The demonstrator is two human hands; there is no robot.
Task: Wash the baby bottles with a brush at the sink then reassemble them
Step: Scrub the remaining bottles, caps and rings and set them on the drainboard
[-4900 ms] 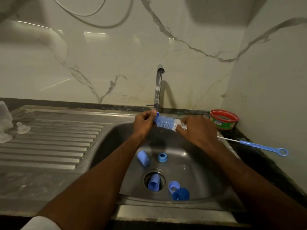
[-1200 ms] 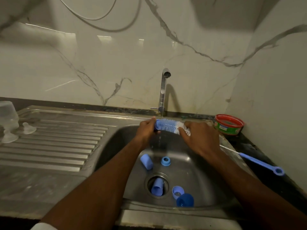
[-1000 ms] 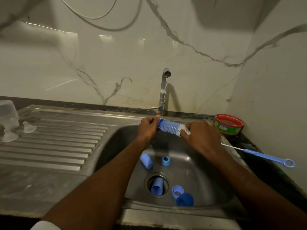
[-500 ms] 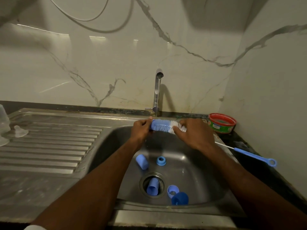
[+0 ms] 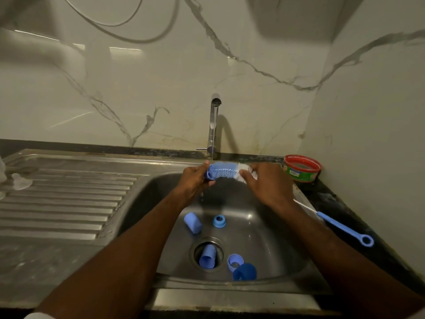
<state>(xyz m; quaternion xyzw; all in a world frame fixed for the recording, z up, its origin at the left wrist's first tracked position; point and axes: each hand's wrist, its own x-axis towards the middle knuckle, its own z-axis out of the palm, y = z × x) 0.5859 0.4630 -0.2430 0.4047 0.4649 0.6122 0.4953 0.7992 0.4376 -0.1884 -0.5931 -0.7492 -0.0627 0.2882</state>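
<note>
step in hand looks like rinsing the bottle brush itself, not a bottle: both hands hold its bristle head level under the tap, a thin stream running onto it, over the back of the sink. left hand has fingers curled round the blue tip end; right hand pinches the white bristle end, with the wire stem and blue loop handle trailing out over the right counter. bottle parts are all loose in the basin: a blue cylinder and a small blue ring just behind the drain, a second blue cylinder lying tilted in the drain opening, a pale blue collar touching a darker blue cap at the front. judgement: washing is early or mid way, nothing reassembled yet. next move calls for freeing one hand, shifting the other to the handle and picking up a part from the basin. in the way: the piece in the drain blocks outflow and should come out first; the long handle overhangs the counter near a red and green tub. clear pieces, maybe teats, sit on the draining board far left, too blurred to be sure.
</note>
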